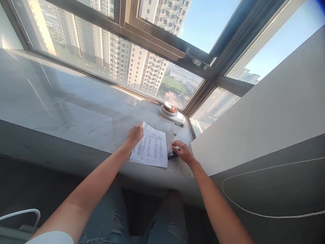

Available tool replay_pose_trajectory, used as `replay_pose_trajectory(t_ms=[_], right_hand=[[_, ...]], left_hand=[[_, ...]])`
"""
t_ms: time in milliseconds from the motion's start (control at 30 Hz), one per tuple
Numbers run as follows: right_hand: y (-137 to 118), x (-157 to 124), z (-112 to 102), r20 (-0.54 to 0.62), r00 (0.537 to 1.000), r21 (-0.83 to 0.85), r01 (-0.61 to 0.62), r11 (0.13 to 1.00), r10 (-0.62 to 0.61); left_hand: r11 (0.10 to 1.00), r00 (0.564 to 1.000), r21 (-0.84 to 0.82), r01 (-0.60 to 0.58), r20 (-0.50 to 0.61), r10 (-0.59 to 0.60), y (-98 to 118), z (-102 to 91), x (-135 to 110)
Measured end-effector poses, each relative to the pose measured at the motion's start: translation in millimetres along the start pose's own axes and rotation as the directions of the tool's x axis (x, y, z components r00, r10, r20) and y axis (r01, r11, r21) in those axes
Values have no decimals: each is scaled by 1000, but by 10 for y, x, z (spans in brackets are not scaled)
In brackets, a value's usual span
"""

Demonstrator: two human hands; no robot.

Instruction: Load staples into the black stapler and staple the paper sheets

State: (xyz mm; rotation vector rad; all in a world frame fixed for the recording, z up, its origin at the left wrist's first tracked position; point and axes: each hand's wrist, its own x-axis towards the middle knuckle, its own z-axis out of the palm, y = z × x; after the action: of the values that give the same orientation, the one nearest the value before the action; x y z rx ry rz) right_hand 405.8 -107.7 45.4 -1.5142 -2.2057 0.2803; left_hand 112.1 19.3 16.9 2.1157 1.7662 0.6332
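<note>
A printed sheet of paper (151, 146) lies on the grey stone window sill (76, 112). My left hand (135, 134) rests on the sheet's upper left edge, fingers curled onto the paper. My right hand (182, 151) sits just right of the sheet, its fingers closed down over a small dark object (172, 155) that lies on the sill beside the paper. Most of that object is hidden under the fingers.
A round white and orange disc-shaped item (171, 112) stands at the back of the sill near the window corner. A grey wall (266, 112) closes the right side. My knees in torn jeans (142, 220) are below the sill. A white curved rail (22, 214) shows at the lower left.
</note>
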Motion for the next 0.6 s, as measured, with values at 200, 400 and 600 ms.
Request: replay_pose_trajectory(t_ms=[200,400,600], right_hand=[[130,-139,233,-259,963,-99,-109,989,80],[144,-263,94,-168,983,192,-39,981,72],[247,-459,-66,-56,997,138,-37,990,45]], left_hand=[[1000,1000,-9,-3,-21,3,-26,19,28],[999,999,-24,-31,-24,31,-57,44,84],[997,998,-55,-46,-49,44,-70,85,118]])
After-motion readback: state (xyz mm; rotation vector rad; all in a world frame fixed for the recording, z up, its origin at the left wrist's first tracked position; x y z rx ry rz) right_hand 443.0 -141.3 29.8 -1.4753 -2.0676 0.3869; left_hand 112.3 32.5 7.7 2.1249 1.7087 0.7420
